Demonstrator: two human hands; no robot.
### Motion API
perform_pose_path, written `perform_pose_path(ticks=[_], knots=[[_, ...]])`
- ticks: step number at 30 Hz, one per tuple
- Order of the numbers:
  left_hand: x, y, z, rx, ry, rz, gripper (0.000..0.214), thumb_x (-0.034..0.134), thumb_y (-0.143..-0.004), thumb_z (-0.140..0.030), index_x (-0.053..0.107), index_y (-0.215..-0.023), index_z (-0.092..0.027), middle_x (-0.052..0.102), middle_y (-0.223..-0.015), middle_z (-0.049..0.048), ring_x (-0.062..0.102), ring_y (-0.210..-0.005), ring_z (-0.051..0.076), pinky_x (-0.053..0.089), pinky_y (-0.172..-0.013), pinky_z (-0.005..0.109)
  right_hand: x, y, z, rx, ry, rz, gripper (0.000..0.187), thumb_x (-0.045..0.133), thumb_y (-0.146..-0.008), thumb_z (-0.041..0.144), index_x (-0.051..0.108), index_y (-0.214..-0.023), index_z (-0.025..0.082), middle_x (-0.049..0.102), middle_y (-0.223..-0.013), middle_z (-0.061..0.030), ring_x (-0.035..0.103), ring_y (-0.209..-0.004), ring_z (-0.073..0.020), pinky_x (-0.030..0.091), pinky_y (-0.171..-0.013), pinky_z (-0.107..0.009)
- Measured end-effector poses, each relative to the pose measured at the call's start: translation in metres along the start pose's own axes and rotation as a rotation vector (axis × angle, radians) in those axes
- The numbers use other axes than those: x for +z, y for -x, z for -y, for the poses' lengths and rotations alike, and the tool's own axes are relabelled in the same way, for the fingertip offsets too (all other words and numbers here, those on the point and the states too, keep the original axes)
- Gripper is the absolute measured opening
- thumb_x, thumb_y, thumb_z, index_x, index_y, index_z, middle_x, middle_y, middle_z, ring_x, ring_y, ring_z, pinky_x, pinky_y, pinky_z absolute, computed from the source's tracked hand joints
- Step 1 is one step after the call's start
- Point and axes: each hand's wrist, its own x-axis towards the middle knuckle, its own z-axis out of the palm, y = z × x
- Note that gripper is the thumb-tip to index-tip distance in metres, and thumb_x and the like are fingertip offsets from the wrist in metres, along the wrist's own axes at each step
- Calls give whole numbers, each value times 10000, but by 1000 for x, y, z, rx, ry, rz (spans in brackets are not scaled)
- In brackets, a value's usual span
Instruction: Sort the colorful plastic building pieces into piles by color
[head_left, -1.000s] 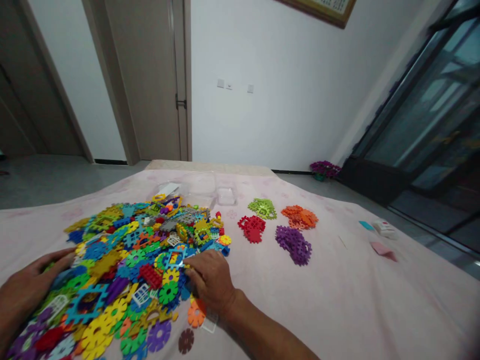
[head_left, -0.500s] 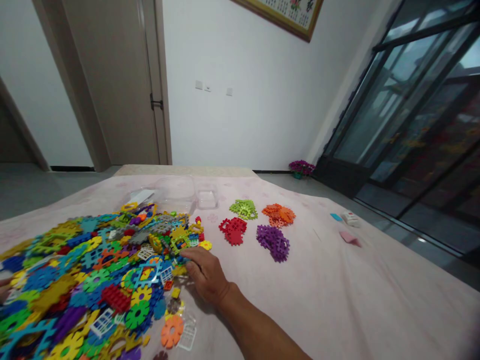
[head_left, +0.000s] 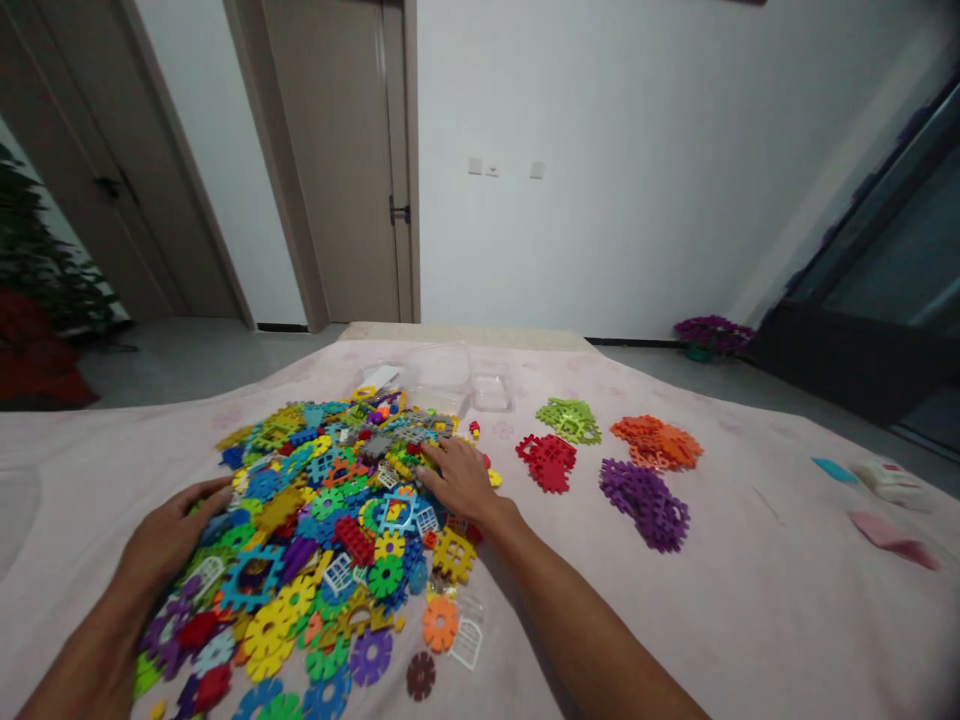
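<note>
A large mixed pile of plastic building pieces, with notched discs, square frames and small windows, lies on the pink cloth. At the pile's left edge rests my left hand, its fingers apart and curved against the pieces. My right hand lies over the pile's right side, fingers spread and touching pieces; nothing is visibly gripped. Below my right wrist are a yellow frame piece, an orange disc and a white window piece.
Right of the pile are sorted groups: lime green pieces, red pieces, orange pieces and purple pieces. Clear plastic containers stand behind. A pink cloth piece and a white packet lie far right.
The view has swung left, so the scene sits further right. My left hand has come into fuller view at the pile's edge. My right hand has moved further back over the pile.
</note>
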Motion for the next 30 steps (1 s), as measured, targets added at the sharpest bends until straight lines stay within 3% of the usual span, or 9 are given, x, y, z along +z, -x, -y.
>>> perform_pose_path(ticks=[3,7,11,14,16,19,22,25,30], knots=[[4,-4,6,-38,101,68,491,492,-885,-611,733,-1176,-297,785,-1054,6,717,-972,275,542,-818,357,1,11,23,-64,-25,29,462,470,-998,548,586,-1378,313,594,-1356,-85,499,-1257,-275,354,-1077,-464],[9,-9,13,-38,156,71,482,518,-873,-605,730,-1172,-292,767,-1116,15,692,-1041,287,518,-903,390,4,36,56,-162,-84,25,480,514,-977,546,545,-1411,341,564,-1392,-82,485,-1257,-279,355,-1066,-475],[11,-8,14,-24,198,46,438,569,-845,-569,744,-1129,-285,774,-1090,9,688,-1044,306,519,-932,430,4,52,85,-371,-217,90,484,561,-971,490,538,-1413,292,555,-1424,-77,488,-1281,-247,370,-1083,-431],[10,-5,12,-1,218,29,435,578,-828,-555,747,-1113,-274,772,-1105,23,684,-1059,324,516,-959,469,3,50,92,-528,-386,126,350,537,-998,414,642,-1288,249,619,-1367,-52,525,-1278,-197,385,-1091,-355],[10,-3,10,39,254,33,470,560,-831,-549,734,-1149,-251,751,-1179,51,672,-1108,327,499,-1005,473,3,44,83,-462,-490,61,287,492,-1018,344,696,-1188,236,685,-1266,-38,582,-1212,-170,415,-1064,-326],[9,-4,7,160,288,56,539,493,-852,-552,704,-1221,-221,702,-1290,89,629,-1210,318,444,-1093,456,5,33,49,-195,-527,-144,302,448,-1016,292,712,-1147,226,719,-1183,-46,622,-1128,-177,447,-1036,-346],[8,-5,-4,235,236,86,627,437,-869,-589,681,-1268,-171,651,-1363,137,569,-1293,322,373,-1153,455,11,24,7,-12,-397,-280,349,468,-992,333,682,-1238,210,665,-1308,-90,560,-1242,-241,381,-1110,-433],[9,1,-24,265,222,134,703,432,-867,-639,633,-1340,-160,612,-1410,147,544,-1316,325,359,-1156,470,19,21,-17,56,-320,-191,442,456,-993,400,628,-1345,194,625,-1382,-112,539,-1287,-280,363,-1118,-471],[2,26,-69,435,271,235,600,476,-862,-632,714,-1221,-214,643,-1372,97,544,-1297,304,351,-1157,457,24,25,-13,-49,-365,-27,412,456,-994,446,666,-1299,266,682,-1307,-62,604,-1212,-257,408,-1065,-431]])
